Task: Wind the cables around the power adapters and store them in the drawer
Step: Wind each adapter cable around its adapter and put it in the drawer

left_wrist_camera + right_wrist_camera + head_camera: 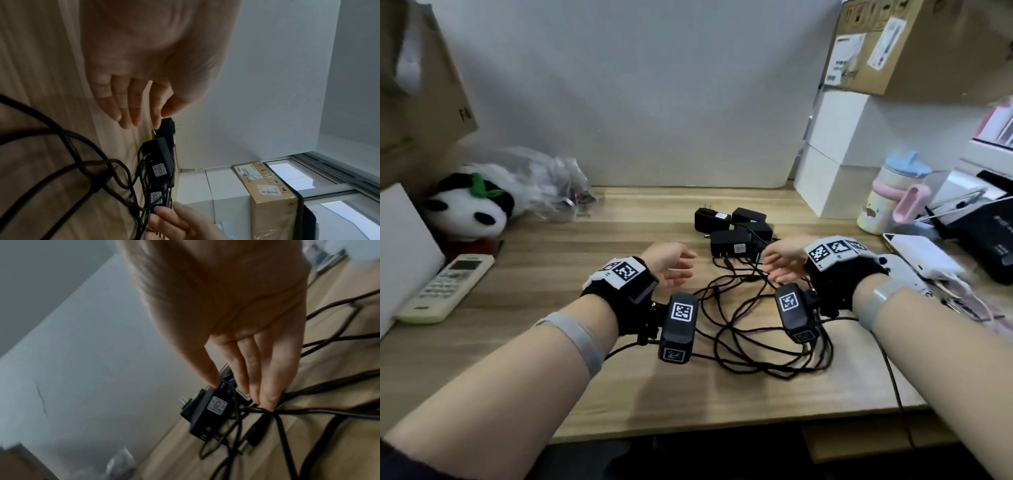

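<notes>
**On the wooden desk: adapters and tangled cables between two hands**

On a light wooden desk (558, 281) set against a pale wall, a cluster of black power adapters (734, 233) is lying near the middle, with their black cables (753, 329) sprawling in loose, overlapping loops toward the near edge. A panda plush (467, 205) and a white remote control (446, 287) are sitting at the left, with crumpled clear plastic behind them; white boxes (835, 161) topped by a cardboard box (893, 44) are standing at the right, beside a pastel drinking bottle (887, 195).

In the head view, the left hand (671, 267) is hovering over bare desk left of the adapters, fingers relaxed and grasping nothing; the right hand (784, 260) is reaching down at the adapters' right edge, fingers extended.

The left wrist view is showing what the head view is not: a window beyond the boxes, and the adapters' white labels edge-on. The right wrist view, somewhat blurred, is showing the right hand's fingertips (267, 400) meeting the cables just beside a labelled adapter (207, 412); whether they are pinching a cable cannot be told.
</notes>
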Available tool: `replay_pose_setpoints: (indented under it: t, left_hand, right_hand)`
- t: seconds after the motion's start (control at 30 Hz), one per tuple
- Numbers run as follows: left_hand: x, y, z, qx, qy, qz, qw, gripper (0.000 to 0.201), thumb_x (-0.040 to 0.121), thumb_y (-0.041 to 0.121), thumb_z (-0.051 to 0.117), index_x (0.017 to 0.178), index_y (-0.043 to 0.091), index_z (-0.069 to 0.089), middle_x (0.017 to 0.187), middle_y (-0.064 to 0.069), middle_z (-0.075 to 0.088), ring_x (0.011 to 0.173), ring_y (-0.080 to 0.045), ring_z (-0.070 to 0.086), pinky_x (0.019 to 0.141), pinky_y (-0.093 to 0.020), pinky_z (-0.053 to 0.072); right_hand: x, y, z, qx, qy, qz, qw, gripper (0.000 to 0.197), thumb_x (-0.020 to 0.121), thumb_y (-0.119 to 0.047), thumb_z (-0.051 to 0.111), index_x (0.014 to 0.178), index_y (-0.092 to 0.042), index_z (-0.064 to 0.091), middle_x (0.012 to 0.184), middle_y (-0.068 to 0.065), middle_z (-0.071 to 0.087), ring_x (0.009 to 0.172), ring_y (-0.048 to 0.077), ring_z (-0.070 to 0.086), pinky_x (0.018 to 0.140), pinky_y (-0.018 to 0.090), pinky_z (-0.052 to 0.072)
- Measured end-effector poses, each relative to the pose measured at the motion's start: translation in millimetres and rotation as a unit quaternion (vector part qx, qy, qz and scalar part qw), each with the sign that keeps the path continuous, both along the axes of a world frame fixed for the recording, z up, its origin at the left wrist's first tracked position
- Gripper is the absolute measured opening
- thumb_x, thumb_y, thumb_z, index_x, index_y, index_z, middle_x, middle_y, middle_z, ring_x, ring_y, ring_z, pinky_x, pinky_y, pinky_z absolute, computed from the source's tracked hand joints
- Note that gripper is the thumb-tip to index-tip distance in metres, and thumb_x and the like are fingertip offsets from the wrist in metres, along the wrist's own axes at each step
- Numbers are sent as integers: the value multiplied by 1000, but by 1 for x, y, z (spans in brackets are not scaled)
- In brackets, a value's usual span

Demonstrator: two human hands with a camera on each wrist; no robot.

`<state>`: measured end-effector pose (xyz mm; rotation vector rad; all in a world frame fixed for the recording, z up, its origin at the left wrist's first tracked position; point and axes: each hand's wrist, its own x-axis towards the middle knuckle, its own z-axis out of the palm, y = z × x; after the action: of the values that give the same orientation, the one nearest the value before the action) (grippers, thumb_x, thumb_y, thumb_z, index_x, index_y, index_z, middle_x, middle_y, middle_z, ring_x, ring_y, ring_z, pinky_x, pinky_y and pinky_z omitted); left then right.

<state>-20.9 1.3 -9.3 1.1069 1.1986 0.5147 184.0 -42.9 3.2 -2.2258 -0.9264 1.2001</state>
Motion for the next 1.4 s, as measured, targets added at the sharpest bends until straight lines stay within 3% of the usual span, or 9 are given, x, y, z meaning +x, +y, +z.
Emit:
replay_pose_setpoints:
  t: [0.2, 0.33, 0.47, 0.63, 0.83, 0.93, 1.07, 1.23, 1.4]
  left_hand:
    - [10, 20, -13, -23, -10, -25, 999, 13, 94, 13, 50, 86, 12, 60, 84, -6, 59, 70, -17, 59, 65, -23, 48]
    - [11, 26, -17, 0, -39, -2, 999, 14, 96, 12, 47, 91, 13, 59, 84, -5, 57, 71, -16, 59, 65, -24, 47]
    - [8, 26, -12, 49, -51, 21, 997, 20, 95, 5, 47, 113, 13, 50, 99, -8, 57, 78, -17, 58, 67, -26, 49]
    - [4, 19, 3, 104, -73, -16, 992, 67, 86, -1, 60, 139, 29, 33, 115, -12, 57, 103, -23, 58, 77, -28, 53]
    - [-2, -6, 18, 132, -143, -182, 964, 50, 88, -5, 45, 126, 25, 56, 120, -3, 62, 101, -15, 57, 87, -31, 45]
    - [0, -23, 17, 131, -99, -304, 939, 22, 93, 5, 48, 105, 17, 62, 98, -3, 66, 89, -11, 60, 78, -24, 45]
    - [-4, -21, 7, 205, 21, -241, 948, 18, 96, 21, 52, 81, 16, 61, 75, -2, 60, 68, -8, 59, 59, -17, 40]
    - [-25, 3, -12, 210, -25, -19, 977, 21, 98, 16, 46, 83, 14, 61, 63, -1, 50, 43, -3, 55, 45, -16, 32]
    - [-39, 13, -21, 168, -8, -44, 985, 27, 86, 41, 63, 73, 17, 64, 56, 5, 47, 46, -8, 42, 47, -19, 27]
  right_hand:
    - [5, 28, -20, 74, -83, 49, 993, 32, 95, -20, 53, 64, -10, 48, 52, 0, 50, 29, 4, 40, 30, 10, 26]
    - [-2, 28, -13, 236, -40, 102, 966, 25, 99, -18, 43, 78, -9, 53, 84, -2, 61, 67, 4, 53, 46, 12, 42]
    - [-17, 18, 17, 332, 23, 155, 930, 34, 101, -16, 38, 68, -13, 46, 111, 2, 63, 96, 13, 56, 74, 27, 48]
    - [-39, -3, 63, 378, 119, 215, 893, 32, 101, -18, 37, 71, -14, 49, 99, 7, 68, 82, 18, 64, 67, 24, 50]
    - [-50, -9, 88, 471, -21, 162, 867, 26, 96, -24, 51, 74, -21, 66, 56, -2, 36, 51, 10, 32, 46, 18, 30]
    - [-47, -9, 91, 499, 15, 90, 862, 24, 96, -19, 52, 75, -16, 63, 53, -3, 41, 42, 4, 42, 42, 16, 40]
    - [-20, -9, 78, 438, 6, -11, 899, 24, 95, -17, 53, 72, -12, 58, 60, 0, 52, 47, 7, 52, 42, 17, 46]
    - [11, -5, 32, 266, 45, -49, 962, 16, 93, -13, 55, 77, -10, 55, 67, 2, 52, 54, 11, 48, 43, 15, 43]
    - [2, 2, 16, -41, -25, 157, 987, 27, 92, -22, 54, 68, -10, 57, 45, -4, 54, 37, 5, 46, 40, 14, 35]
